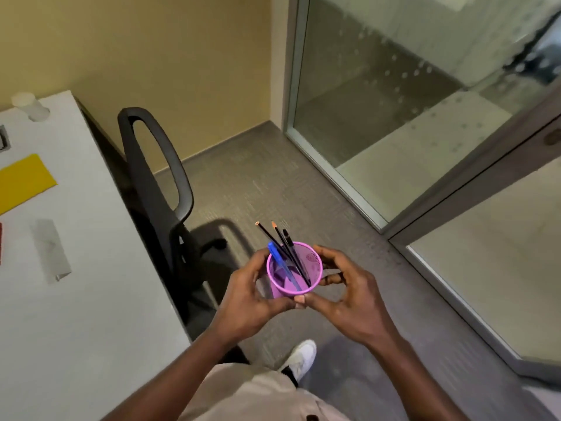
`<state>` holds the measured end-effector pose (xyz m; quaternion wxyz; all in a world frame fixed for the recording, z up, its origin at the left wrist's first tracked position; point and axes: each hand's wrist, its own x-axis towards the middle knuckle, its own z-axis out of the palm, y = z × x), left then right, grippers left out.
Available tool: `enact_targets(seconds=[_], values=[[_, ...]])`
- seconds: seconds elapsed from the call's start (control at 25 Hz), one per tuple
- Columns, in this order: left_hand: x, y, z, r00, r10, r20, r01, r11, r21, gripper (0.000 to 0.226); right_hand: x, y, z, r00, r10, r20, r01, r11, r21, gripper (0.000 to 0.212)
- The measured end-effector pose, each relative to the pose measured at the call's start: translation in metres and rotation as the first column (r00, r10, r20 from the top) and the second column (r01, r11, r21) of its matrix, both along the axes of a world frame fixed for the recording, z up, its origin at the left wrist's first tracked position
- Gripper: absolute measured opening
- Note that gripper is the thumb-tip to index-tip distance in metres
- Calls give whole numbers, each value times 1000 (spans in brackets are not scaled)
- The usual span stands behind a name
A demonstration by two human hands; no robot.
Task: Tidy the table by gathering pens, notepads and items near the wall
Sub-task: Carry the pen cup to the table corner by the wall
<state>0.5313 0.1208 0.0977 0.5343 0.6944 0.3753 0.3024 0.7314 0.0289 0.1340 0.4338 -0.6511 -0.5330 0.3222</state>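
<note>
A purple mesh pen cup [315,264] is held upright over the floor, right of the white table [91,299]. My left hand [252,296] grips its left side and my right hand [349,293] grips its right side. Inside stand a blue pen [280,262], two dark pencils [274,237] and a black pen [288,238]. On the table lie a yellow notepad [22,182], a folded grey sheet [50,249] and, near the wall, a white-lidded jar [28,106].
A black office chair [158,177] stands between the table edge and me. A glass partition and door frame [425,147] run along the right. Grey carpet [258,177] lies ahead. A red item [1,241] shows at the table's left edge.
</note>
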Motion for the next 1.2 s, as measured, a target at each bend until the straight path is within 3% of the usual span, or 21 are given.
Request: enact_targets(seconds=[0.36,0.88,1.04,1.2], values=[[120,36,13,988,150,-22,-149,988,29,79,123,56,-6,994,85,-65,-82,996,42,82],[185,245,17,955,297,-22,-297,955,17,88,215,309,1,958,275,-87,-273,962,30,75],[189,301,14,922,385,-33,-382,922,60,83,226,386,-2,917,386,-100,-390,921,-17,79],[198,364,14,873,486,-46,-486,874,4,84,234,479,-5,864,496,-93,-498,867,-5,79]])
